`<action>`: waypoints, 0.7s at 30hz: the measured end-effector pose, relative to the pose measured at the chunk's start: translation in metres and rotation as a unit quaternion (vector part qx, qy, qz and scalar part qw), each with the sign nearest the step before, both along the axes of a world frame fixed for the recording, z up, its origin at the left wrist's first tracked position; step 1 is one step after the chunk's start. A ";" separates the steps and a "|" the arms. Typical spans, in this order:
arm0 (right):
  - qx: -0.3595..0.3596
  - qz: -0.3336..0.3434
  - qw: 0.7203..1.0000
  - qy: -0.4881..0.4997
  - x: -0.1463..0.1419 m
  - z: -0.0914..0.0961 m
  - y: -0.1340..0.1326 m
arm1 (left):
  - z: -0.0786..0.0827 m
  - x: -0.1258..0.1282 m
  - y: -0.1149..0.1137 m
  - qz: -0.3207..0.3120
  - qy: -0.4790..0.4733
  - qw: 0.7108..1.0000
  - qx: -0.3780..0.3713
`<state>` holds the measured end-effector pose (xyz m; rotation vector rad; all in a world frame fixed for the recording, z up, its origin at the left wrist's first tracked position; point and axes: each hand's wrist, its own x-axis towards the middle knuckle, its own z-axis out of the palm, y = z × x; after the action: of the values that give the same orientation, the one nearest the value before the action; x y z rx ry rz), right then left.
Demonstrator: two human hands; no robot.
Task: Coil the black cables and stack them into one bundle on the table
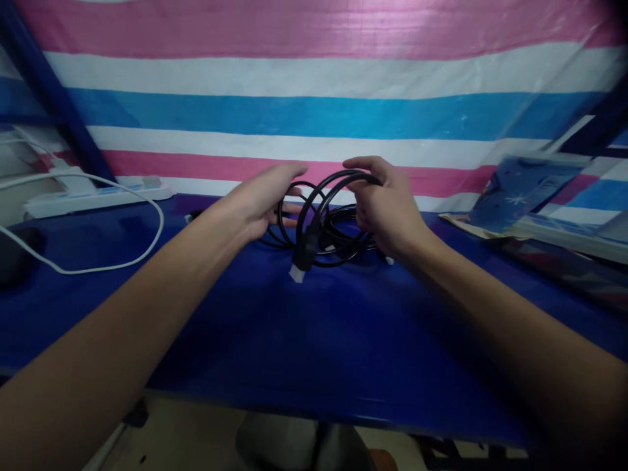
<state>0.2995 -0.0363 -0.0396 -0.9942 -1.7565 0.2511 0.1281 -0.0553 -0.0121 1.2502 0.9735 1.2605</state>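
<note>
A coiled black cable (338, 184) rises in loops above the blue tabletop. Its thick black plug (307, 247), tipped with a pale end piece (297, 272), hangs toward me. My right hand (386, 206) grips the upper loops at their right side, index finger stretched out over them. On the left of the coil, my left hand (267, 199) has its thumb up and fingers apart, reaching behind the thin loops; whether it touches them I cannot tell. More black coils (343, 219) lie on the table between and behind both hands, partly hidden.
A white power strip (103, 198) with a plugged-in adapter lies back left, and a white cord (159, 222) curves near it. A dark object (19, 255) is at the left edge. At right stands a blue packet (520, 190). A striped sheet (294, 111) hangs behind the blue table (314, 353).
</note>
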 end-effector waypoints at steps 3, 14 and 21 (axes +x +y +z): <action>0.038 -0.019 0.998 -0.035 -0.003 -0.002 -0.004 | 0.001 0.011 -0.010 -0.016 0.069 0.996 0.046; 0.030 -0.102 0.959 -0.261 -0.002 0.003 -0.012 | -0.014 0.019 -0.022 -0.051 0.237 0.928 0.282; -0.031 0.079 0.987 -0.138 0.005 0.010 -0.005 | -0.006 0.023 -0.026 -0.046 0.237 0.933 0.267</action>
<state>0.3046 -0.0413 -0.0295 -0.9707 -2.0949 0.2801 0.1511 -0.0811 -0.0182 2.0722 0.9144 1.2133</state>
